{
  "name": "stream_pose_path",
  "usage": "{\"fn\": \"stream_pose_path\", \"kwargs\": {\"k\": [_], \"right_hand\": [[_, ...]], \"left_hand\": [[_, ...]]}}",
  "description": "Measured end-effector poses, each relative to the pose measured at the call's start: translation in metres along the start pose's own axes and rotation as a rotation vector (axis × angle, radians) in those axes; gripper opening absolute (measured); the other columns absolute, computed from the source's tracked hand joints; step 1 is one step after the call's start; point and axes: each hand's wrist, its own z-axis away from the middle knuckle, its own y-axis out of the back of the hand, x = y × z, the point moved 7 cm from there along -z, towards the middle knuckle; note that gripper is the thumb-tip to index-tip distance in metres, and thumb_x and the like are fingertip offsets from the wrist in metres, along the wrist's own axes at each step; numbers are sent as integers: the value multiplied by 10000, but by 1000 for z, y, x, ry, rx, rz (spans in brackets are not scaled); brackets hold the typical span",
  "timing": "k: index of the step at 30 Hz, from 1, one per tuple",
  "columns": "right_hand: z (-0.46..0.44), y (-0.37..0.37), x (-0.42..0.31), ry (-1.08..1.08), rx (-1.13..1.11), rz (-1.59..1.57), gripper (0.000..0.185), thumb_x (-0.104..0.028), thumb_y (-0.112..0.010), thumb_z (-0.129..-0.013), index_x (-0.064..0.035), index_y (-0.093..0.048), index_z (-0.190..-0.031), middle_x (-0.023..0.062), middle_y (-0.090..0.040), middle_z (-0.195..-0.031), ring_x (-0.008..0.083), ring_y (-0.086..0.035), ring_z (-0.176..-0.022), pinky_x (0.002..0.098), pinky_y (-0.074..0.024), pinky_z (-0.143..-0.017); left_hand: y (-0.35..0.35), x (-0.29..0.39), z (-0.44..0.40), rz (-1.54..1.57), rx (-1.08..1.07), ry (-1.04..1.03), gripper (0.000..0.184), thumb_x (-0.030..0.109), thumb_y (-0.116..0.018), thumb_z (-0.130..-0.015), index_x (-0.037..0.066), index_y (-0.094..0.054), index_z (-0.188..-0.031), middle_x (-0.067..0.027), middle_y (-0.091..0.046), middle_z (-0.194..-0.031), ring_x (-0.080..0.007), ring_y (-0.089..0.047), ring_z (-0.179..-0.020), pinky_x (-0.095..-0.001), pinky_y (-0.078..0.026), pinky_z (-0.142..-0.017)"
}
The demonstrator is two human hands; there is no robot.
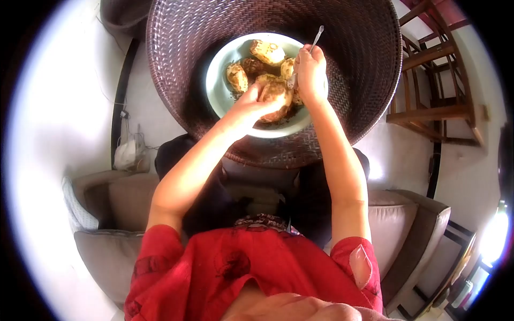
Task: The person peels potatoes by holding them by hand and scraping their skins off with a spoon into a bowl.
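My left hand [248, 111] is closed round a brown, partly peeled tuber [274, 97] over a pale green bowl [218, 101]. In my right hand [311, 72] is a metal spoon-like tool [318, 36]; its thin handle sticks up past my fingers, and its other end is beside the tuber. Several yellowish, partly peeled tubers lie in the bowl, one at the top [267, 52] and one at the left [236, 77]. Dark scraps are scattered around them.
Beneath the bowl is a large dark woven basket [176, 69] with high, flared sides. A wooden chair [431, 113] stands at the right. Grey sofa parts [396, 222] flank my body. A white object with cables [126, 155] is on the floor at the left.
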Motion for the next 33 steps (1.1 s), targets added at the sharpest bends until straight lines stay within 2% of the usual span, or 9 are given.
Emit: {"fn": "stream_pose_path", "kwargs": {"k": [3, 11, 17, 18, 21, 25, 26, 28, 33], "right_hand": [[7, -4, -10, 31, -17, 53, 100, -102, -464, -948, -15, -482, -992, 55, -529, -756, 117, -508, -666, 284, -440, -615], [17, 2, -48, 487, 137, 471, 138, -96, -432, -975, 38, -455, -995, 133, -562, -745, 181, -516, -528, 312, -451, -469], [50, -13, -69, 322, -8, 517, 143, -84, -417, -972, 46, -453, -1022, 150, -573, -761, 194, -566, -587, 307, -477, -504], [60, -18, -75, 610, -15, 651, 148, -89, -430, -965, 41, -467, -1024, 177, -598, -794, 245, -600, -630, 344, -504, -581], [15, 11, -51, 354, 134, 471, 153, -97, -436, -962, 33, -482, -1027, 187, -612, -813, 268, -618, -678, 368, -514, -642], [45, -10, -70, 292, -5, 538, 142, -88, -457, -957, 37, -475, -1022, 199, -617, -798, 275, -622, -656, 384, -512, -609], [53, -16, -70, 584, -13, 604, 154, -94, -450, -962, 44, -475, -1024, 230, -625, -809, 305, -634, -648, 397, -511, -581], [32, -6, -50, 314, 18, 573, 154, -94, -442, -961, 43, -476, -1021, 248, -632, -833, 316, -648, -692, 400, -513, -609], [20, -2, -49, 321, 39, 426, 141, -86, -463, -946, 35, -481, -1015, 215, -620, -802, 316, -635, -711, 398, -508, -656]], "left_hand": [[-6, 3, 6, -132, -25, 58, 686, 100, -665, -847, -52, -285, -1398, -162, -517, -1290, -212, -523, -1197, -345, -420, -1035], [-14, 4, 10, -156, 4, -53, 775, 121, -711, -809, -21, -247, -1414, -143, -492, -1295, -204, -504, -1203, -343, -428, -1028], [-11, 9, 5, -73, 49, -65, 820, 126, -768, -754, -1, -268, -1392, -139, -511, -1263, -200, -534, -1159, -342, -442, -1014], [-7, 8, 3, -72, 49, -65, 820, 126, -768, -754, -1, -268, -1392, -139, -511, -1263, -200, -534, -1159, -342, -442, -1014], [-9, 9, 5, -614, 90, -158, 774, 50, -742, -747, 9, -288, -1373, -137, -513, -1246, -191, -531, -1152, -320, -438, -1010], [-6, 10, 4, -497, 125, -259, 731, 110, -776, -690, -4, -371, -1288, -157, -538, -1174, -215, -545, -1111, -350, -431, -976], [-7, 11, 3, -566, 111, -256, 760, 100, -768, -702, -2, -337, -1319, -150, -522, -1213, -205, -536, -1129, -348, -433, -984], [-14, 11, 7, -631, 93, -245, 789, 89, -760, -714, -1, -304, -1350, -143, -506, -1253, -195, -527, -1146, -346, -436, -992], [-12, 7, 5, -579, 80, -235, 734, 81, -752, -708, -12, -332, -1302, -145, -527, -1199, -218, -540, -1114, -344, -443, -966]]}}
